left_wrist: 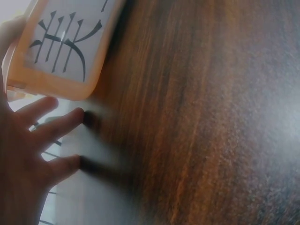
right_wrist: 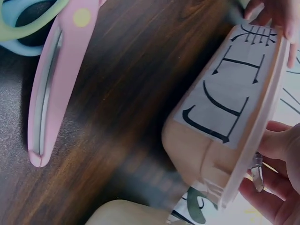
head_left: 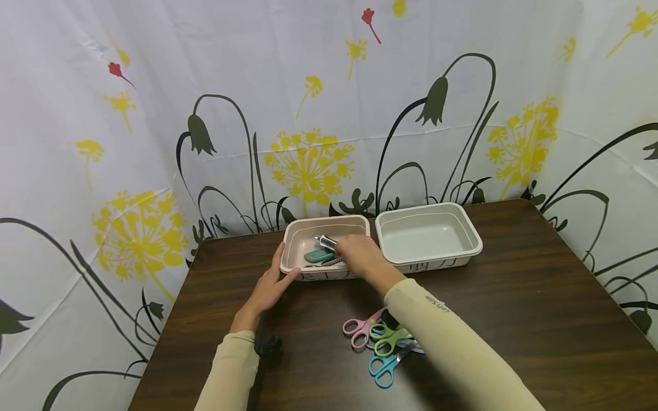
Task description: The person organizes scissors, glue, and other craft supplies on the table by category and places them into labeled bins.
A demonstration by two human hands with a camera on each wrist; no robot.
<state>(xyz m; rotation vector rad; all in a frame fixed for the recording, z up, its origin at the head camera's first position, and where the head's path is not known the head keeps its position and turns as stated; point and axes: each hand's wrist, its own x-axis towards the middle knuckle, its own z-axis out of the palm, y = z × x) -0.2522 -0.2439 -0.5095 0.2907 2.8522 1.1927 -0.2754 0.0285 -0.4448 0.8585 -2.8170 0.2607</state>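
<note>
**Soft light, hazy left-wrist view**

Moderate light spread evenly over the desk (head_left: 540,319), leaving a dull sheen by its near edge; the curtain (head_left: 288,51) behind its far edge looked brighter. The left wrist view was hazy, with glare on the desktop and blurred shadows beside the left hand (left_wrist: 28,154). In the right wrist view, shadow darkened the desk along the pink tray (right_wrist: 190,150).

pale pink box (head_left: 329,226) — brown wood-grained table (head_left: 514,297) — flowered white cloth (head_left: 329,57)
</note>
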